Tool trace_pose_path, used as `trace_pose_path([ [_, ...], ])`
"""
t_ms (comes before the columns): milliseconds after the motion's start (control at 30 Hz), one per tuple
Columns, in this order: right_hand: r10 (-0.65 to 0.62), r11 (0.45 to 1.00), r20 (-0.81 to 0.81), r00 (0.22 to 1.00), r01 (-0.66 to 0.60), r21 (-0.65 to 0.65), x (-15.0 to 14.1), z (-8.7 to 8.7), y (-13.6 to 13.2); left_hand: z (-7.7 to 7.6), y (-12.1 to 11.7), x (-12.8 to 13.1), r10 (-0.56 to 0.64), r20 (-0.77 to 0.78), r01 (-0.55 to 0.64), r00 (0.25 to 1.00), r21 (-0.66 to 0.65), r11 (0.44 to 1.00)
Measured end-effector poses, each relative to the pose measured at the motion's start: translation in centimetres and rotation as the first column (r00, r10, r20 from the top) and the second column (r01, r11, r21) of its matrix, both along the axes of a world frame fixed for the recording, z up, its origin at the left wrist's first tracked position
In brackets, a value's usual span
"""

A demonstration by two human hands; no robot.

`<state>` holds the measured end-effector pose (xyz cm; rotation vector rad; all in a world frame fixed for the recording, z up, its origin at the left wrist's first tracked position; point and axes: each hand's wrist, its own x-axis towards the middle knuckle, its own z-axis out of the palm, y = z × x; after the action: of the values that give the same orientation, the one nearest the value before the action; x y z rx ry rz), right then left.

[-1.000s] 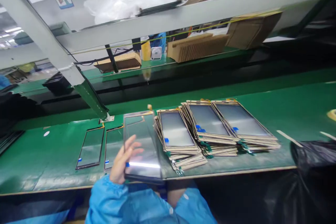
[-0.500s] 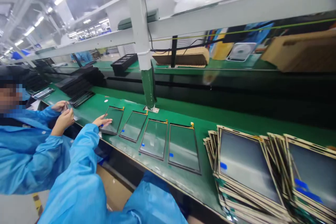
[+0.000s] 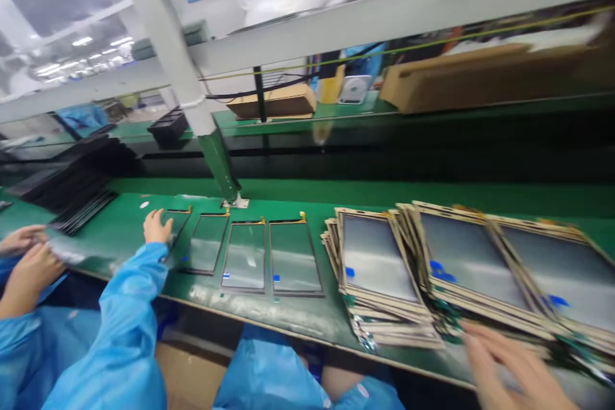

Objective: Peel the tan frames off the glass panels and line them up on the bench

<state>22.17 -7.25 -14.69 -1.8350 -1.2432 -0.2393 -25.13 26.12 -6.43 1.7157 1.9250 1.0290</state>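
My left hand (image 3: 157, 228) is at the left end of a row of thin framed glass panels, fingers spread, beside the leftmost panel (image 3: 179, 228). Part of that panel is hidden behind the hand and sleeve; whether they touch I cannot tell. To its right lie more panels with dark borders and small blue tabs, such as a middle panel (image 3: 244, 256) and the right-hand panel (image 3: 296, 257). My right hand (image 3: 514, 365), slightly blurred, reaches in at the lower right with fingers stretched out. It is just in front of a stack of pale-edged screen panels (image 3: 473, 256), holding nothing visible.
Another stack of screens (image 3: 377, 256) stands right of the row. Black trays (image 3: 72, 173) are piled at the left. A co-worker's hands (image 3: 33, 262) are at the left edge. A post (image 3: 211, 154) rises behind the row; cardboard boxes (image 3: 480, 73) sit on the rear shelf.
The view has swung right, showing more of the screen stacks. My right hand has come into view at the lower right. My left hand no longer lies over the leftmost panel's middle.
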Motion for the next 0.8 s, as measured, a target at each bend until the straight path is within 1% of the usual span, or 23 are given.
trace_pose_path([
  [33,-0.007,1.0,0.056,0.998,0.006,0.019,0.0,-0.2,0.6,-0.4,-0.8,3.0,-0.089,0.012,0.088,0.996,0.042,0.995],
  [67,-0.015,1.0,0.122,0.992,0.012,0.022,0.0,-0.4,1.3,-1.0,-2.1,6.4,-0.198,0.023,0.195,0.98,0.074,0.978],
  [100,-0.025,1.0,0.185,0.983,0.024,0.007,0.0,-0.5,2.1,-1.7,-3.8,9.8,-0.335,0.032,0.331,0.942,0.091,0.939],
  [133,-0.041,0.998,0.233,0.972,0.048,-0.027,0.1,-0.7,2.9,-2.6,-5.8,13.3,-0.471,0.042,0.465,0.881,0.095,0.88],
  [167,-0.07,0.994,0.261,0.963,0.09,-0.063,0.1,-0.8,3.5,-3.4,-8.0,16.8,-0.592,0.05,0.587,0.805,0.084,0.805],
  [200,-0.096,0.987,0.277,0.956,0.128,-0.097,0.1,-0.9,4.1,-4.1,-10.1,20.0,-0.684,0.069,0.678,0.726,0.088,0.73],
  [233,-0.113,0.979,0.282,0.953,0.155,-0.132,0.0,-1.1,4.5,-4.8,-11.9,23.0,-0.758,0.144,0.755,0.636,0.086,0.65],
  [267,-0.12,0.972,0.28,0.952,0.17,-0.162,-0.2,-1.3,4.8,-5.4,-13.2,25.7,-0.768,0.222,0.775,0.601,0.071,0.628],
  [300,-0.126,0.967,0.278,0.952,0.18,-0.178,-0.5,-1.4,4.9,-5.9,-13.8,28.1,-0.746,0.277,0.773,0.606,0.017,0.634],
  [333,-0.132,0.966,0.273,0.953,0.186,-0.181,-0.8,-1.6,5.0,-6.3,-13.9,30.2,-0.716,0.296,0.753,0.632,-0.014,0.658],
  [367,-0.135,0.968,0.267,0.954,0.185,-0.169,-1.0,-1.8,5.1,-6.6,-13.4,32.0,-0.685,0.305,0.728,0.661,-0.044,0.684],
  [400,-0.138,0.972,0.259,0.956,0.18,-0.148,-1.2,-2.0,5.1,-6.8,-12.6,33.5,-0.651,0.309,0.701,0.693,-0.076,0.709],
  [467,-0.14,0.981,0.233,0.962,0.167,-0.1,-1.5,-2.4,5.2,-7.2,-10.4,35.7,-0.593,0.319,0.653,0.739,-0.124,0.747],
  [533,-0.128,0.987,0.195,0.972,0.144,-0.069,-1.4,-2.8,5.2,-7.5,-8.5,37.0,-0.55,0.341,0.622,0.762,-0.151,0.769],
  [600,-0.115,0.991,0.16,0.98,0.124,-0.05,-1.3,-3.1,5.3,-7.5,-7.6,37.7,-0.519,0.374,0.603,0.768,-0.149,0.784],
  [700,-0.107,0.994,0.134,0.985,0.11,-0.017,-1.1,-3.5,5.6,-6.9,-8.0,38.1,-0.49,0.443,0.586,0.751,-0.103,0.804],
  [767,-0.1,0.995,0.106,0.989,0.099,0.015,-1.2,-3.8,5.9,-5.9,-9.1,38.0,-0.507,0.505,0.602,0.699,-0.033,0.798],
  [800,-0.094,0.995,0.084,0.992,0.09,0.04,-1.4,-3.9,6.1,-5.2,-9.8,37.9,-0.531,0.54,0.628,0.653,0.006,0.778],
])
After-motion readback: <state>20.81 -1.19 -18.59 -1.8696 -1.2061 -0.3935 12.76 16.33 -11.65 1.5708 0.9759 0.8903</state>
